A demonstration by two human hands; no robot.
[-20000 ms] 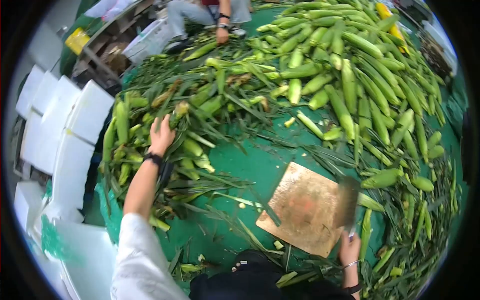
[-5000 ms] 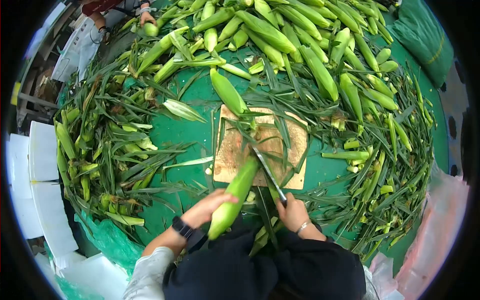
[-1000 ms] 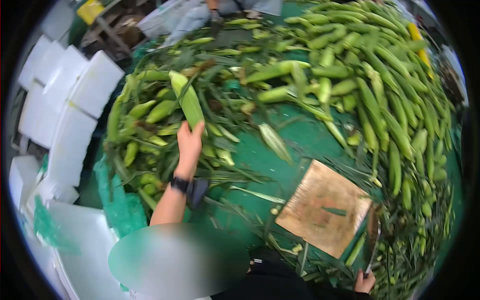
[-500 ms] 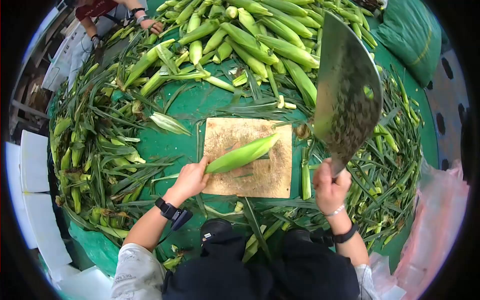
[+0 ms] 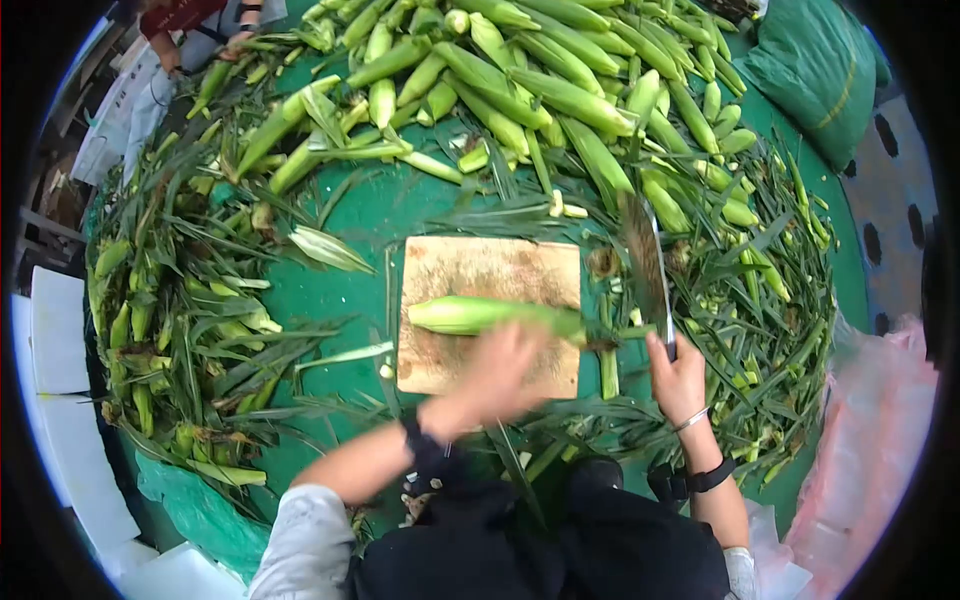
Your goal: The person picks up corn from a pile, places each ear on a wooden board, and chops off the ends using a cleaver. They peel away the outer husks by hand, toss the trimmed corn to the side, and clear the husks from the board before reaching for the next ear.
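An ear of corn in green husk (image 5: 465, 314) lies across the wooden board (image 5: 425, 375), its pale end to the left and its dark silky end past the board's right edge. My left hand (image 5: 500, 370), blurred by motion, is over the board at the lower side of the ear; its fingers are smeared. In my right hand (image 5: 677, 380) is the handle of a broad cleaver (image 5: 648, 255). The blade points up and away, turned nearly edge-on, just right of the board and beside the ear's silky end.
A large heap of husked-on corn (image 5: 560, 80) fills the far side. Cut leaves (image 5: 200, 330) ring the board on both sides. Another person's hand (image 5: 238, 45) is at the upper left. A green sack (image 5: 815, 80) stands upper right, and pink plastic (image 5: 865, 420) lies lower right.
The cleaver has come down and turned edge-on. The ear now lies with its pale end left instead of tilted up right in my left hand, which has moved right. A short stalk piece lies left of the board.
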